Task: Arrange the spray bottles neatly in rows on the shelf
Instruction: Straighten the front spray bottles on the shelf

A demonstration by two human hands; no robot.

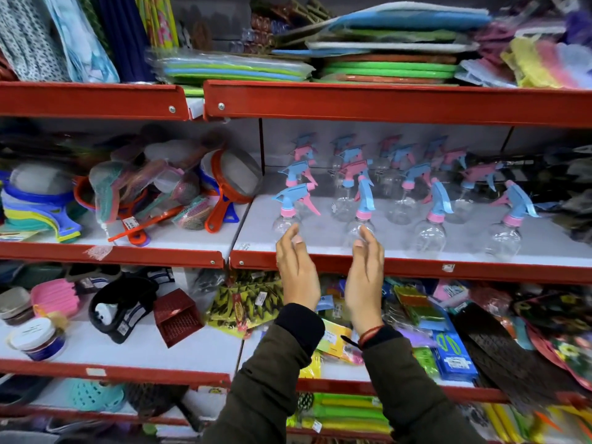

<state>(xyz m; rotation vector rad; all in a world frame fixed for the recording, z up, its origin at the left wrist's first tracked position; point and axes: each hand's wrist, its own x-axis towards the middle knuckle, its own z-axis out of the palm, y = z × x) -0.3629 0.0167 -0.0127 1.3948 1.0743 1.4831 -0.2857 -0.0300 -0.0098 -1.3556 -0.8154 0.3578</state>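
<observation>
Several clear spray bottles with blue and pink trigger heads stand in rows on the white shelf (323,241) with a red front edge. The front row holds a bottle at the left (286,219), one beside it (360,224), another (431,233) and one at the right (504,237). My left hand (296,267) is raised in front of the leftmost front bottle, fingers apart, holding nothing. My right hand (365,270) is up in front of the second bottle, palm facing left, also empty. Both hands' fingertips reach the bottles' bases; contact is unclear.
Strainers and brushes (179,190) crowd the shelf section to the left. Foam mats (384,59) are stacked on the shelf above. Packaged goods (416,315) fill the shelf below. Dark items (570,187) lie at the right end of the bottle shelf.
</observation>
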